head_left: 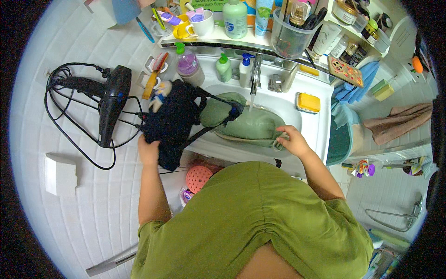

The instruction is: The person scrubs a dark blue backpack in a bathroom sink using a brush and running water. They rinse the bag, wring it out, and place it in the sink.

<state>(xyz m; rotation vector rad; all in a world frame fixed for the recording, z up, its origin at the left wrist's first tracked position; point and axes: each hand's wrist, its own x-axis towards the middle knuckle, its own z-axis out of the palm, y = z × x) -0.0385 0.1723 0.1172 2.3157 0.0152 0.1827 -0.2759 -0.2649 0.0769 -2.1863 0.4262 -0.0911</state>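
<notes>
A black cloth garment with thin straps (169,121) hangs over the left rim of the washbasin (297,125), one strap reaching across the basin. My left hand (149,152) is closed on its lower left edge; the fingertips are partly hidden by the cloth. In the basin lies a wet green bra with smooth moulded cups (253,123), under water running from the metal tap (256,74). The fingers of my right hand (295,141) pinch the bra's right edge, near a thin strap loop.
Left on the tiled wall hangs a black hair dryer (114,104) with looped cord. Pump bottles (224,68) and a hairbrush (155,76) stand behind the basin. A yellow soap bar (308,102) lies at right, beside a teal bucket (341,135). Below the basin is a pink perforated thing (198,179).
</notes>
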